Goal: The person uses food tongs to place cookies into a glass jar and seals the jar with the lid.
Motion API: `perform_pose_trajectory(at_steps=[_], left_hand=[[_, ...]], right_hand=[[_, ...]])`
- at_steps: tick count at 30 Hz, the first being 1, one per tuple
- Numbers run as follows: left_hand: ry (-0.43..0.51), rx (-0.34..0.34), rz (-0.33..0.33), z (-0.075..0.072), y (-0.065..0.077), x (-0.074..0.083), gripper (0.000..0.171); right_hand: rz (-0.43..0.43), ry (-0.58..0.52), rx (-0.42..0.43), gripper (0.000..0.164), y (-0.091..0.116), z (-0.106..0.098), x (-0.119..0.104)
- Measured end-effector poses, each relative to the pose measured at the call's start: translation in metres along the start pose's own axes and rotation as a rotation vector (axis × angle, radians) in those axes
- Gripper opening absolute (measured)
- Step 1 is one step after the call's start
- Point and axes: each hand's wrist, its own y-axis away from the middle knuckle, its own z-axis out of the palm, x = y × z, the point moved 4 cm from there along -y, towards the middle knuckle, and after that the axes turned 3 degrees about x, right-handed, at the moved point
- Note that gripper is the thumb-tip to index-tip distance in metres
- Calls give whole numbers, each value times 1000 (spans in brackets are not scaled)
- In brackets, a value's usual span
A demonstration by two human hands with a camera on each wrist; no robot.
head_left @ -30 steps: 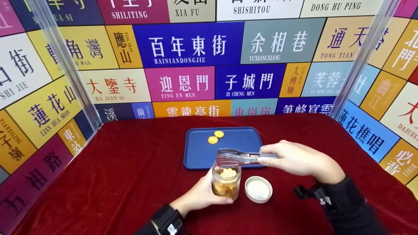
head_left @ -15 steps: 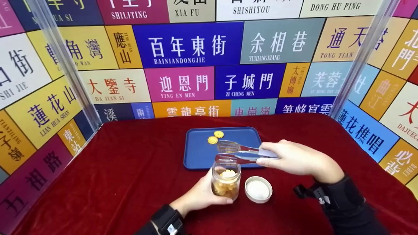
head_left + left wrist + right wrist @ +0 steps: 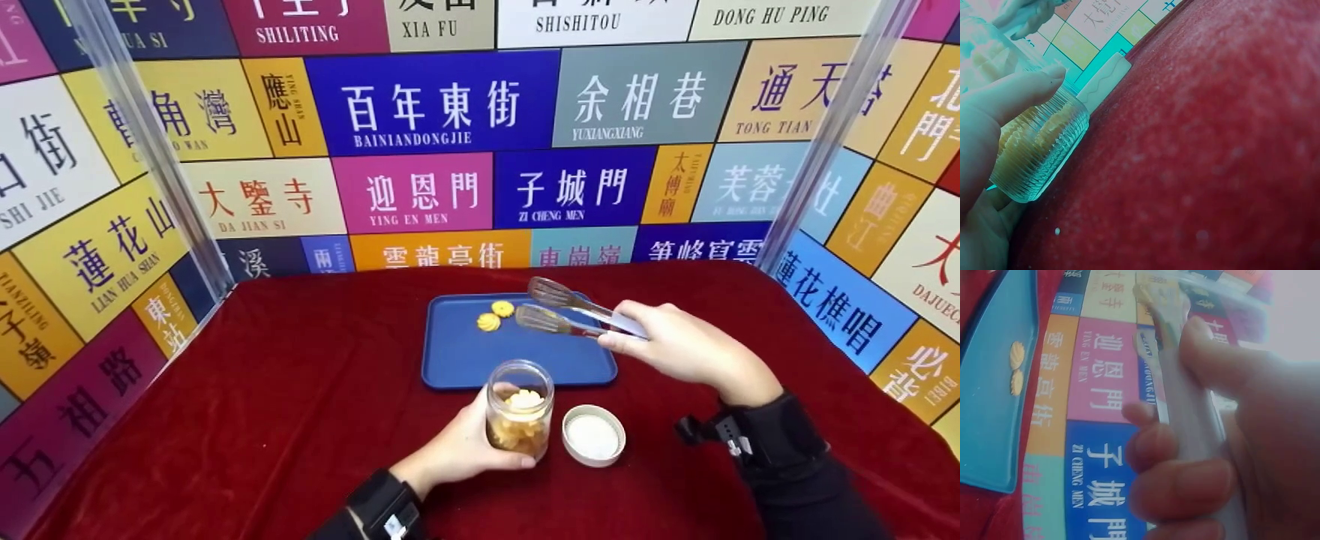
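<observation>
Gripping the near jar point(image 3: 520, 427), the left hand point(image 3: 466, 450) steadies it. The right hand point(image 3: 679, 349) holds parted tongs point(image 3: 553, 293) over the far tray point(image 3: 457, 360); pinch cookies point(image 3: 488, 322) gently.

We're in what looks like a staged booth: place-name panels point(image 3: 431, 101) on three sides, clear corner strips point(image 3: 834, 135), red cloth-covered table point(image 3: 315, 375).

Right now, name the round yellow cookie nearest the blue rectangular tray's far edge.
The right-hand round yellow cookie in the head view; its swirled left neighbour lies farther from that edge.
</observation>
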Motion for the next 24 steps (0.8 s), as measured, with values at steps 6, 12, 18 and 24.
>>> perform_pose_trajectory(at_steps=[6, 12, 18, 24], left_hand=[[-1, 1, -1, 0, 0, 0, 88], [30, -11, 0, 3, -1, 1, 90], [47, -7, 3, 2, -2, 2, 90], [29, -5, 4, 1, 0, 2, 92]], right_hand=[[72, 3, 25, 46, -9, 10, 19], [94, -5, 5, 47, -20, 29, 26], [102, 54, -30, 54, -52, 54, 23], [121, 117, -70, 58, -88, 78, 22]])
